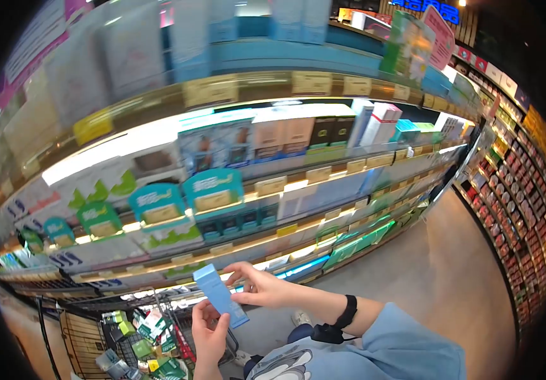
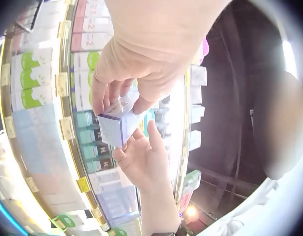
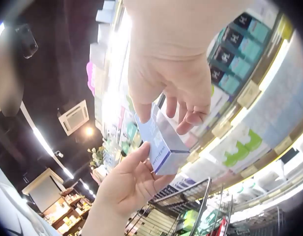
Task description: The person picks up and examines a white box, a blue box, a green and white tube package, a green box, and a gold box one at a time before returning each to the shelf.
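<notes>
A narrow, light blue carton (image 1: 219, 294) is held tilted in front of the shelves. My left hand (image 1: 208, 330) grips its lower part, thumb on one side and fingers on the other, as the left wrist view shows with the carton (image 2: 117, 123) under the left hand (image 2: 141, 64). My right hand (image 1: 259, 286) is beside the carton's upper part, fingers loosely bent and spread. In the right wrist view, the right hand's (image 3: 171, 88) thumb is right at the carton (image 3: 164, 145), its other fingers standing off to the side.
Shelves with boxed goods and price tags (image 1: 209, 92) rise ahead. A wire shopping cart (image 1: 79, 345) holding several green and white packages (image 1: 143, 348) stands at lower left. Grey floor (image 1: 437, 253) runs to the right, toward another stocked shelf (image 1: 517, 209).
</notes>
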Demonstrator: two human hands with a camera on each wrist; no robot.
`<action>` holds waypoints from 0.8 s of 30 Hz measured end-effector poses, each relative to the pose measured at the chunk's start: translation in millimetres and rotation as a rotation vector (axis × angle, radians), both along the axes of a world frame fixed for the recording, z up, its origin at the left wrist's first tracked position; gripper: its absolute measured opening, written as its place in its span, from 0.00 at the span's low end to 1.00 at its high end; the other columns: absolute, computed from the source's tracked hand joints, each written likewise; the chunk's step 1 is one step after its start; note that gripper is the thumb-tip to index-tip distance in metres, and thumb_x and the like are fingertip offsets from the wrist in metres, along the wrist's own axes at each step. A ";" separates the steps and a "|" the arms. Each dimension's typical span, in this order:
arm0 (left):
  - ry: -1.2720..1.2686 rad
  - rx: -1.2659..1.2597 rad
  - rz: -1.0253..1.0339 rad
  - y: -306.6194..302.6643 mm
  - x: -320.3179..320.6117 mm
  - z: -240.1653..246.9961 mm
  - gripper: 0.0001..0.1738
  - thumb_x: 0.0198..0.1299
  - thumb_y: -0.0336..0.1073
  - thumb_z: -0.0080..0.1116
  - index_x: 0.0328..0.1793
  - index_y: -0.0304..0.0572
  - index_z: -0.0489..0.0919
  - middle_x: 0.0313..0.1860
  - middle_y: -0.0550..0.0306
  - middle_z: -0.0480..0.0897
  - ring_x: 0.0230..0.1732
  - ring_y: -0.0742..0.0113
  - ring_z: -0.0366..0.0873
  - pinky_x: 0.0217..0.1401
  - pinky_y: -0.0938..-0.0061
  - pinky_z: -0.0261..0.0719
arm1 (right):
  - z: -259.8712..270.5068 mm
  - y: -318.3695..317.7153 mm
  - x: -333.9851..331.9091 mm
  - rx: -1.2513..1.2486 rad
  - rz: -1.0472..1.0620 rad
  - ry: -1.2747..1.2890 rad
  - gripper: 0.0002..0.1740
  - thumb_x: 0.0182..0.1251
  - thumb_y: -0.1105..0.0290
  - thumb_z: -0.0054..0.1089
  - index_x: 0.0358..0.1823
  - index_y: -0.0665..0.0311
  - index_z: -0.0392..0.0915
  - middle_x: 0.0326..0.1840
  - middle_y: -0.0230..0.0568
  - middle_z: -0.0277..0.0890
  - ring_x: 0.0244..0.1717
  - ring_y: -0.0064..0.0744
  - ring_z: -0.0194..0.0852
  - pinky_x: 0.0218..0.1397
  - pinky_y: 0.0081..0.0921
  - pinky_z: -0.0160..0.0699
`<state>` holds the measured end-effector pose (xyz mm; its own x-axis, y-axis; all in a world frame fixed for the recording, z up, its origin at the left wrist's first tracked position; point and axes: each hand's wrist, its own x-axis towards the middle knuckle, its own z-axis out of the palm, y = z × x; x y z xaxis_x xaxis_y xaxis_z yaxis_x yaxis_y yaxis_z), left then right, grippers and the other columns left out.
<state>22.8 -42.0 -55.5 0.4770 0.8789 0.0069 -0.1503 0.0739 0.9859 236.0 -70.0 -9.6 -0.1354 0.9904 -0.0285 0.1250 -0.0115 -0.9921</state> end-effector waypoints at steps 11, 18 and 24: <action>0.165 0.219 -0.318 -51.4 225.8 49.8 0.25 0.60 0.22 0.62 0.63 0.30 0.68 0.48 0.50 0.82 0.51 0.67 0.81 0.56 0.70 0.82 | 48.8 -94.6 226.8 0.107 -0.164 0.073 0.28 0.69 0.78 0.59 0.68 0.67 0.62 0.57 0.42 0.74 0.55 0.28 0.76 0.59 0.28 0.78; 0.222 0.184 -0.424 -69.8 298.5 69.0 0.26 0.62 0.27 0.63 0.65 0.31 0.68 0.50 0.49 0.82 0.52 0.66 0.81 0.55 0.71 0.83 | 44.4 -123.1 301.3 0.161 -0.189 0.300 0.26 0.71 0.77 0.56 0.68 0.68 0.61 0.53 0.40 0.74 0.52 0.27 0.76 0.54 0.29 0.82; 0.538 0.874 -0.179 -46.0 329.2 122.4 0.26 0.55 0.33 0.70 0.60 0.35 0.76 0.53 0.49 0.82 0.53 0.54 0.80 0.55 0.63 0.79 | 37.8 -137.4 330.0 0.328 -0.260 0.387 0.24 0.70 0.78 0.58 0.65 0.69 0.63 0.51 0.38 0.73 0.50 0.24 0.76 0.53 0.23 0.78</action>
